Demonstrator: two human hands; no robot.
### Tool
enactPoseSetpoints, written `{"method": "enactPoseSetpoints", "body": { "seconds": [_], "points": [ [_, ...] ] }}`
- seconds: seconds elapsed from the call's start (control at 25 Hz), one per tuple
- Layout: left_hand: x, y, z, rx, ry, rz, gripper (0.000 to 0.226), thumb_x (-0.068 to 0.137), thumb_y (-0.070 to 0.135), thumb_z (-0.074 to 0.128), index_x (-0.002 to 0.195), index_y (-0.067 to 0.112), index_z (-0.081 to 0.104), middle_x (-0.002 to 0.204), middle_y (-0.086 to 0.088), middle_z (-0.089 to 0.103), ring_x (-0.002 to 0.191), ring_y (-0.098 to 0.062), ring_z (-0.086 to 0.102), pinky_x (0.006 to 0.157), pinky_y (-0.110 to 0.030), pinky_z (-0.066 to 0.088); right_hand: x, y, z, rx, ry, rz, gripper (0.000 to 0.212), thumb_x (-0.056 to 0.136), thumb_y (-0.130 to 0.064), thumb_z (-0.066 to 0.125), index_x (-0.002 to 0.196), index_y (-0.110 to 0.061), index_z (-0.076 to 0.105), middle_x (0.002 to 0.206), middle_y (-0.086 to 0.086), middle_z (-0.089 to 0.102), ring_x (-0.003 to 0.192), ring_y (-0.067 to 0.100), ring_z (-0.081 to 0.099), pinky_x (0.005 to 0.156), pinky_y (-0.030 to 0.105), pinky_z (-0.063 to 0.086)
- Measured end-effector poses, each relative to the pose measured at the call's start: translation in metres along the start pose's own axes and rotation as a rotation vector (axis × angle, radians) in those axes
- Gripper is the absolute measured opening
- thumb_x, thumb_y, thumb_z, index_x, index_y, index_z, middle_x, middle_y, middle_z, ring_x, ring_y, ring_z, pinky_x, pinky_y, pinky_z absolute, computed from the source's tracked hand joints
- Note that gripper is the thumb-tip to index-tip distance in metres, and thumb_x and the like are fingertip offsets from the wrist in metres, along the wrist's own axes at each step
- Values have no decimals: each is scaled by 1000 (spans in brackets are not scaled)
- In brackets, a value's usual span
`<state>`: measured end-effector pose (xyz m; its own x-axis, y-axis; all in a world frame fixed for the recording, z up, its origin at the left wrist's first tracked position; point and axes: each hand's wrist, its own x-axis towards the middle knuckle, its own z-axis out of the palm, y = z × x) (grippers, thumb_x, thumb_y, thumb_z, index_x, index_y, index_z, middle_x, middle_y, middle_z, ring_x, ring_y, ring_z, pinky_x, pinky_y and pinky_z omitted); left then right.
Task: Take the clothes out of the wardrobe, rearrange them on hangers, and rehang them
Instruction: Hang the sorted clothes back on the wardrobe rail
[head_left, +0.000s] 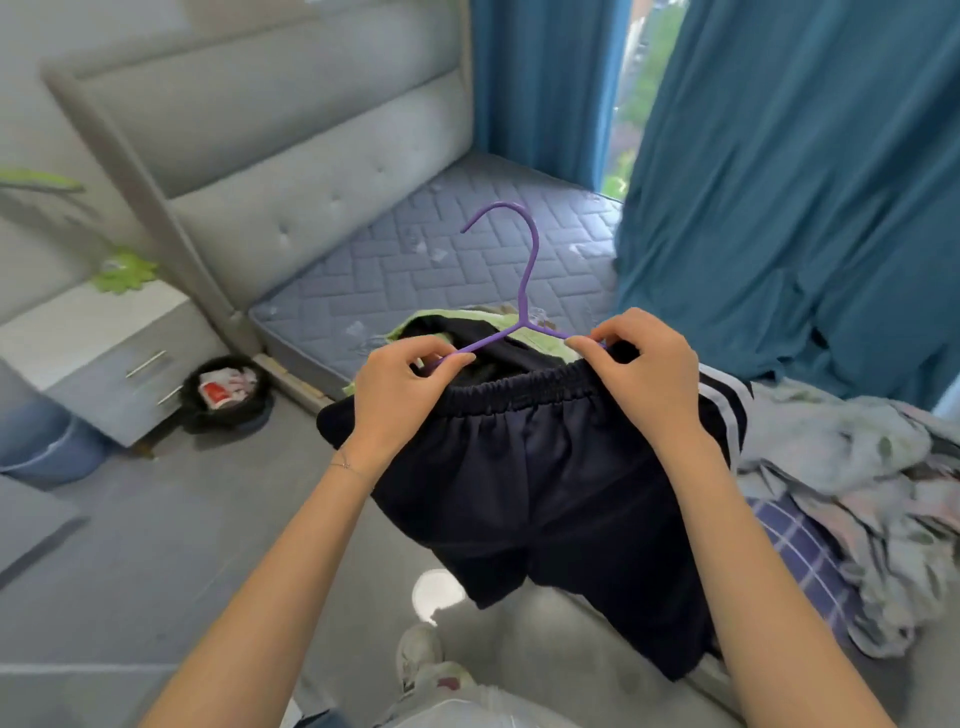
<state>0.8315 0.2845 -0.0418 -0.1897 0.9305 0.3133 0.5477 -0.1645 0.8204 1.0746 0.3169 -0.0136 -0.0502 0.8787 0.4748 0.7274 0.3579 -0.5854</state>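
Observation:
A purple hanger stands upright in front of me, hook pointing up and left. Dark navy shorts with an elastic waistband and white side stripes hang below it. My left hand pinches the hanger's left arm together with the waistband. My right hand pinches the right arm and the waistband on that side. The ends of the hanger's arms are hidden under my fingers. A green-edged garment shows just behind the waistband.
A bare quilted mattress with a grey padded headboard lies ahead. Teal curtains hang at the right. A heap of clothes lies at the right. A nightstand and a black bin stand at the left.

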Motion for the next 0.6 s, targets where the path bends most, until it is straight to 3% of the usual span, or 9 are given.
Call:
{"method": "enactPoseSetpoints", "body": {
  "seconds": [0.28, 0.48, 0.6],
  "points": [
    [51, -88, -127, 142, 178, -77, 19, 83, 42, 72, 71, 28, 70, 63, 8, 64, 58, -9, 53, 56, -26, 41, 67, -96, 143, 149, -157, -97, 26, 81, -45, 71, 68, -24, 63, 70, -11, 58, 73, 3, 54, 61, 13, 37],
    [69, -148, -208, 241, 300, -157, 17, 83, 41, 73, 74, 27, 73, 64, 9, 65, 61, -7, 54, 55, -23, 38, 98, -163, 241, 233, -280, -193, 24, 83, -46, 69, 69, -27, 61, 70, -10, 58, 69, 6, 54, 59, 18, 39],
    [75, -180, -254, 302, 398, -234, 13, 82, 41, 73, 75, 30, 74, 69, 10, 68, 70, -8, 59, 56, -28, 45, 115, -202, 301, 310, -386, -230, 24, 83, -45, 69, 68, -28, 60, 70, -10, 58, 70, 7, 55, 61, 23, 42]
  ]
}}
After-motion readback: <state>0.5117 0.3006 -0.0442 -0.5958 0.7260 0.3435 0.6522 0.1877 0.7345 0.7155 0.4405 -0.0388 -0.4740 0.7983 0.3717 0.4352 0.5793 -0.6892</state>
